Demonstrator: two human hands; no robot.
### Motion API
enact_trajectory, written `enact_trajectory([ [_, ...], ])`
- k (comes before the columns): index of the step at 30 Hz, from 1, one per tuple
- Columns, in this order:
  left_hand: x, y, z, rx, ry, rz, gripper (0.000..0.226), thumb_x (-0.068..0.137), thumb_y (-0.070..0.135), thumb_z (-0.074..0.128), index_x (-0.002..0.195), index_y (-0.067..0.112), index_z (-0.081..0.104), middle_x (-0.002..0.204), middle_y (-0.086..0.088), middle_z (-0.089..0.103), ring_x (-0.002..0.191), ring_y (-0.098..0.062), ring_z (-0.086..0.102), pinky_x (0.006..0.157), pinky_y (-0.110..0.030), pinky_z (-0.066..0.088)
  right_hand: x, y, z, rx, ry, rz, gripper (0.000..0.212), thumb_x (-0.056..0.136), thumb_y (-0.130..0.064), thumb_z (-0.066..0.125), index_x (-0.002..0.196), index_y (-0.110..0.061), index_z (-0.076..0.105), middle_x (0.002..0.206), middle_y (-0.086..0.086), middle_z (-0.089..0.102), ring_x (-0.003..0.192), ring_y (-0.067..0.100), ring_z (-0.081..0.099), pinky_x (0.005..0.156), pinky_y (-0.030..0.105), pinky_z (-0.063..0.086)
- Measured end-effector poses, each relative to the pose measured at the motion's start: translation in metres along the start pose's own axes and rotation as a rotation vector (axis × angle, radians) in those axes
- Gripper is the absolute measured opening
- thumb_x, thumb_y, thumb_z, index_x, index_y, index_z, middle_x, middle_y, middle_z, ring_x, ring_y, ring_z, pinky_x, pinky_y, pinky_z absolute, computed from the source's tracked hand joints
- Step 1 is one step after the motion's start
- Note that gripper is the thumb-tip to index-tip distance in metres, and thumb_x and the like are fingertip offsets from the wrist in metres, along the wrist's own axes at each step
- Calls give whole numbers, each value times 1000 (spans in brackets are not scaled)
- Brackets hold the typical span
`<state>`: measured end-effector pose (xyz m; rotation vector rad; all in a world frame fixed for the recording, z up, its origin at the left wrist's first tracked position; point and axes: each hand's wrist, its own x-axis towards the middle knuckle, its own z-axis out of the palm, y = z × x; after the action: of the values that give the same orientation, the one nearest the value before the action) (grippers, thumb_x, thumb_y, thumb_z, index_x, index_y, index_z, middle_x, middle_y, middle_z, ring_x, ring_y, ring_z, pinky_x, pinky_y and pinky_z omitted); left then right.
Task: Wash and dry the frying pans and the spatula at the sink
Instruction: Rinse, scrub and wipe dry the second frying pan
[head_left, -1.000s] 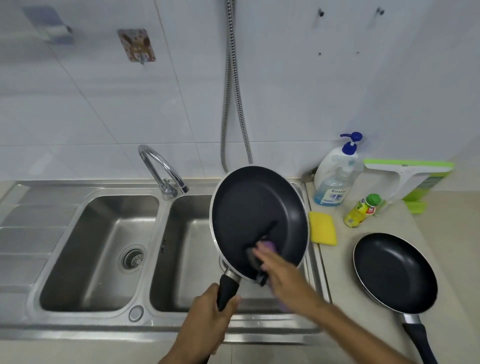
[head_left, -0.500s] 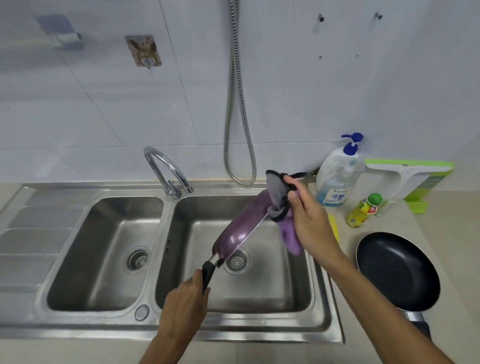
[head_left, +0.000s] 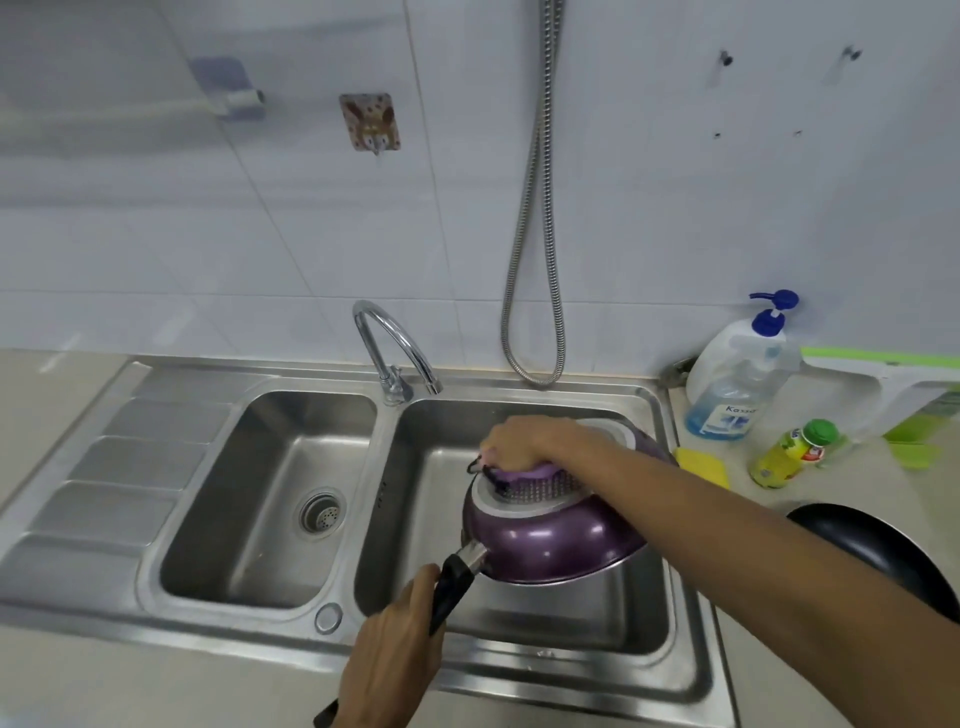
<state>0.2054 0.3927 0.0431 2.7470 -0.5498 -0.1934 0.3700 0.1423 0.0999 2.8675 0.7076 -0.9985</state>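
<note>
**Holding the purple frying pan bottom-up over the sink**

Gripping the pan's black handle with the left hand, fingers wrapped round it near the metal collar, at the front edge of the right basin. Keeping the pan turned over and tilted, purple outer wall facing the camera, dimpled steel base uppermost, well above the basin floor and touching neither wall.

Pressing a purple cloth onto that steel base with the right hand, palm down, fingers curled over the bunched fabric and closed on it. Reaching in from the right, forearm crossing above the pan's far rim.

Resting on the worktop to the right of the sink: a black frying pan, open side up, partly hidden behind the right forearm. Behind it, near the wall, a yellow sponge just beside the sink rim, a pump soap bottle with a blue head, and a small yellow bottle with a green cap.

Standing between the two basins at the back, a curved chrome tap, spout over the right basin. Hanging on the tiled wall above, a looped metal hose.
</note>
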Motion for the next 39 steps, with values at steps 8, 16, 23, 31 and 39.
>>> enact_trajectory([
  [8,7,10,-4,-80,-3,-12,41,79,18,68,105,31,39,80,0,67,67,-35,66,52,-43,49,-96,111,50,372,292,297,31,105,-34,43,103,-19,69,115,4,71,112,25,61,105,40,36],
  [16,10,30,7,-193,17,-109,36,82,23,76,95,27,42,66,2,63,59,-32,63,51,-40,50,-216,57,168,833,718,423,26,98,-24,63,123,-22,71,119,-8,67,108,6,61,96,10,38],
  [23,-3,66,19,-375,22,-195,31,80,17,84,89,16,54,67,8,64,54,-14,58,52,-16,42,-218,17,331,547,626,575,48,109,-37,31,129,-12,67,141,0,56,128,27,58,116,24,26],
  [31,-33,110,14,-504,12,-231,32,89,28,75,72,20,49,56,-9,57,51,-25,57,43,-21,37,-221,-32,315,497,635,700,55,107,-43,17,141,-20,53,145,13,53,136,34,48,106,53,45],
  [39,-61,173,7,-1023,-20,-182,16,91,24,74,95,11,65,83,-3,79,76,-19,78,71,-38,59,-242,-161,245,1169,977,413,50,105,-51,39,152,-49,22,146,-21,41,133,-6,41,108,19,40],
])
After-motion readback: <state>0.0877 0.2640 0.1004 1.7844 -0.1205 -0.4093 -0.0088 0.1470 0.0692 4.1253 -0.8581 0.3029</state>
